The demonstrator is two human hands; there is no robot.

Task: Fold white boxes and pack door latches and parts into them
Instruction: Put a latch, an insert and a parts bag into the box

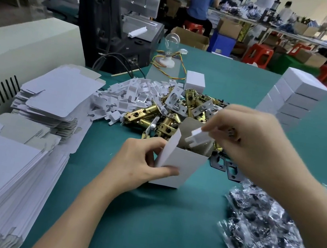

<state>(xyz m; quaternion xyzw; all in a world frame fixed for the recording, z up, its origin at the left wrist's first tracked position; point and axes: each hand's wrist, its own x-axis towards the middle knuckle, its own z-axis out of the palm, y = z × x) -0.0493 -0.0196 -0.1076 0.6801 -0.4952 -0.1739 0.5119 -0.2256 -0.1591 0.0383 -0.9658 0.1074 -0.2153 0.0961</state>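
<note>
hands at work on my green table [163,221]: my left hand [140,163] grips the upright, open white box [181,168], my right hand [249,136] pinches a white plastic part [199,137] over its mouth; brass latches [153,115] lie heaped at the box's 12 o'clock.

White box [179,167], brass latches [150,117], teal table [163,221]
</note>
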